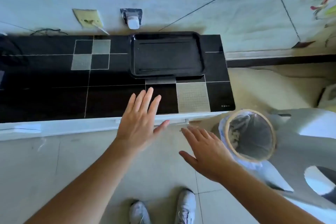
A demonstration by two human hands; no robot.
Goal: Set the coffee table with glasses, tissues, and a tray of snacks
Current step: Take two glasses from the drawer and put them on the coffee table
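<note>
A black rectangular tray (167,54) lies empty on the far right part of a long black glossy table (54,82) with white lines and grey squares. My left hand (140,120) hovers flat over the table's near edge, fingers spread, holding nothing, a short way in front of the tray. My right hand (205,147) is lower and to the right, over the floor beside the table's near right corner, fingers apart and empty. No glasses, tissues or snacks are in view.
A round waste bin (251,136) with a plastic liner stands on the floor right of my right hand. A white charger (133,22) sits in a wall socket behind the tray. A white rounded object (312,125) is at the right. My shoes (185,205) stand on pale floor tiles.
</note>
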